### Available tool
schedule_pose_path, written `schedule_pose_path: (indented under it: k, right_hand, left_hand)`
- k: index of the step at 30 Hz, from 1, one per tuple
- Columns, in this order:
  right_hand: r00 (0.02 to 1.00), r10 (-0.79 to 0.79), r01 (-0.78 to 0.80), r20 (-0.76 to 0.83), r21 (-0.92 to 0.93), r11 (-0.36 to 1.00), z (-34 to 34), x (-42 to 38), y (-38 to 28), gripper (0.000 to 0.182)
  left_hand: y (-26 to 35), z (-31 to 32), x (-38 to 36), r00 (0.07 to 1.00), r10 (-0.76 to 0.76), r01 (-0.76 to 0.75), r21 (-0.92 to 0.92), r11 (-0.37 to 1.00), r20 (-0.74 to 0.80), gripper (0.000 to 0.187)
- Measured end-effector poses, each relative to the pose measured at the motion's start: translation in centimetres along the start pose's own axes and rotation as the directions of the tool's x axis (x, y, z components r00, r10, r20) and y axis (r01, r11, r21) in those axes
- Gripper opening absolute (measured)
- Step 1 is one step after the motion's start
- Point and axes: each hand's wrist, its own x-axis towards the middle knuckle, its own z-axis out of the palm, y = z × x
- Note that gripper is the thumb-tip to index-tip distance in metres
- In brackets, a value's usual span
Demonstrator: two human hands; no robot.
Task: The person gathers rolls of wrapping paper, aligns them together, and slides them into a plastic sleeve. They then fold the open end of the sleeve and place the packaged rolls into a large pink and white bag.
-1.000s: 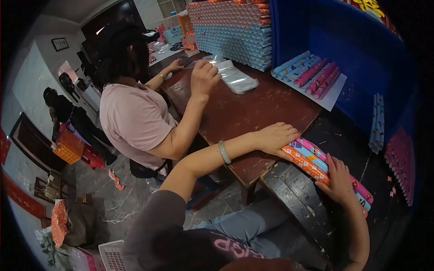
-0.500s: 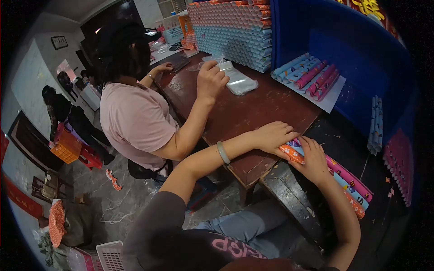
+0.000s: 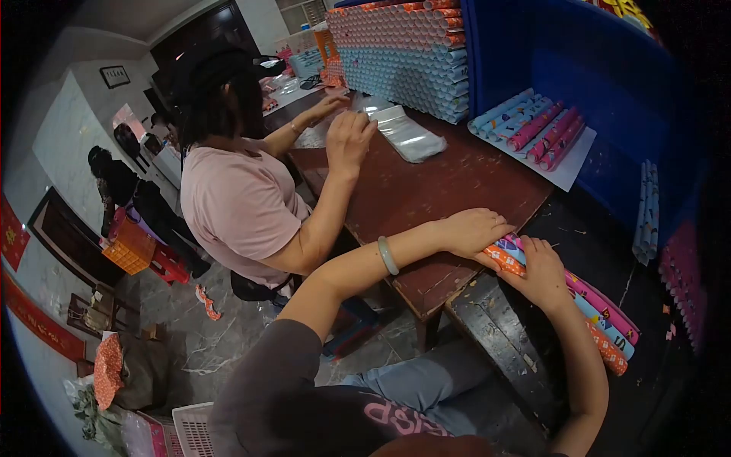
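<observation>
A bundle of patterned paper tubes (image 3: 601, 324) in pink, light blue and orange lies on the dark bench at the right. My left hand (image 3: 480, 231), below a pale bangle, curls over the bundle's far end. Close beside it, my right hand (image 3: 543, 274) wraps round the same tubes from the near side. Between the two hands the orange and purple tube ends show. The undersides of the tubes and several of my fingertips are hidden.
A co-worker (image 3: 240, 198) sits at the left of the brown table (image 3: 449, 190), hands near clear plastic bags (image 3: 411, 133). Tubes are stacked in a tall pile (image 3: 403, 68) at the back. More pink and blue tubes (image 3: 525, 126) lie on white card beside a blue bin (image 3: 594, 76).
The view has shifted slightly, so everything sits a little further right. The co-worker's far hand has moved forward towards the plastic bags. My hands stay on the tubes.
</observation>
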Motion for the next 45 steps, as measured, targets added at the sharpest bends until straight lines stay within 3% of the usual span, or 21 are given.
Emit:
schedule_pose_path:
  k: [2,6,8,10,12,16,18,19,21,22,24,27,30,32,33,35,36,39,40,45]
  right_hand:
    - [1.000,0.018,-0.018,0.008,0.015,1.000,-0.1,-0.2,-0.1,0.073]
    - [0.996,0.077,-0.078,0.038,0.021,0.997,-0.7,-0.8,0.0,0.067]
    - [0.998,0.028,-0.027,-0.061,0.012,1.000,-0.4,-1.4,0.7,0.064]
    - [0.998,0.049,-0.048,-0.035,0.024,0.999,-1.0,-1.6,0.9,0.064]
    - [0.997,0.081,-0.081,-0.011,0.036,0.996,-1.2,-1.9,0.9,0.063]
    - [0.998,-0.002,0.003,-0.060,0.012,1.000,-0.9,-2.3,1.0,0.059]
    - [0.999,0.011,-0.011,-0.043,-0.007,1.000,-1.2,-2.4,0.5,0.060]
    - [0.999,0.016,-0.016,-0.037,-0.016,1.000,-1.3,-2.4,0.4,0.060]
    - [0.999,0.016,-0.016,-0.030,0.011,1.000,-1.1,-2.6,0.5,0.062]
    - [0.999,0.023,-0.023,-0.039,0.016,1.000,-1.1,-2.7,0.6,0.062]
    - [0.998,0.005,-0.004,-0.057,0.013,1.000,-1.1,-2.7,0.6,0.062]
    - [0.997,-0.021,0.023,-0.068,0.026,0.999,-1.0,-2.7,0.6,0.061]
    - [0.997,-0.037,0.038,-0.071,0.019,0.999,-1.1,-2.8,0.1,0.060]
    - [1.000,0.001,0.000,-0.018,0.055,0.999,-1.5,-2.9,-0.5,0.063]
    - [0.999,-0.006,0.008,-0.039,0.042,0.999,-1.4,-3.0,-0.7,0.062]
    - [0.999,-0.012,0.013,-0.031,0.041,0.999,-1.4,-2.9,-0.7,0.061]
    - [1.000,0.004,-0.003,-0.017,0.050,0.999,-1.3,-2.9,-0.6,0.061]
    - [0.998,-0.033,0.036,-0.062,0.037,0.999,-1.1,-3.0,-0.8,0.058]
    - [0.997,-0.036,0.039,-0.066,0.048,0.998,-1.2,-3.0,-1.0,0.056]
    - [0.998,-0.028,0.032,-0.050,0.076,0.997,-1.6,-2.9,-1.5,0.051]
  left_hand:
    - [0.0,0.1,0.2,0.998,-0.021,0.021,0.011,1.000,0.054,0.082]
    - [0.4,0.6,0.8,0.999,0.032,-0.032,0.019,0.999,0.019,0.082]
    - [0.7,0.7,1.2,1.000,0.005,-0.005,-0.004,1.000,0.017,0.084]
    - [0.9,1.1,1.7,0.998,0.045,-0.045,0.015,0.999,-0.051,0.082]
    - [1.1,1.0,1.9,1.000,0.003,-0.003,-0.019,1.000,0.023,0.084]
    - [2.1,0.3,1.6,0.998,-0.045,0.047,-0.047,0.998,0.050,0.084]
    - [2.6,0.0,0.8,0.998,-0.066,0.066,0.003,0.998,0.001,0.086]
    - [2.7,-1.2,0.5,0.992,-0.123,0.124,-0.068,0.990,0.020,0.091]
    - [2.0,-3.2,-1.5,0.952,-0.273,0.268,-0.058,0.962,-0.135,0.095]
    - [1.9,-4.7,-2.3,0.914,-0.385,0.362,-0.167,0.917,-0.132,0.100]
    - [1.7,-6.4,-3.8,0.904,-0.420,0.401,-0.181,0.898,-0.082,0.102]
    - [2.3,-5.6,-3.7,0.958,-0.282,0.286,-0.086,0.954,0.052,0.103]
    - [2.8,-2.2,-2.5,0.996,-0.093,0.093,0.005,0.996,0.016,0.098]
    - [3.4,-1.1,-1.1,0.997,-0.070,0.068,0.056,0.996,0.033,0.098]
    - [3.5,-1.0,-0.4,0.999,-0.033,0.035,0.075,0.997,-0.031,0.093]
    - [3.5,-0.7,-0.2,0.994,-0.093,0.092,0.022,0.996,0.062,0.085]
    - [3.4,-0.5,-0.2,0.999,-0.030,0.031,0.066,0.997,-0.013,0.079]
    - [3.5,-0.1,-0.5,0.997,-0.066,0.062,0.110,0.992,0.035,0.074]
    - [3.6,-0.1,-0.7,0.999,-0.031,0.033,0.101,0.994,-0.023,0.070]
    - [3.5,0.2,-1.2,0.998,-0.058,0.059,0.081,0.995,-0.015,0.068]
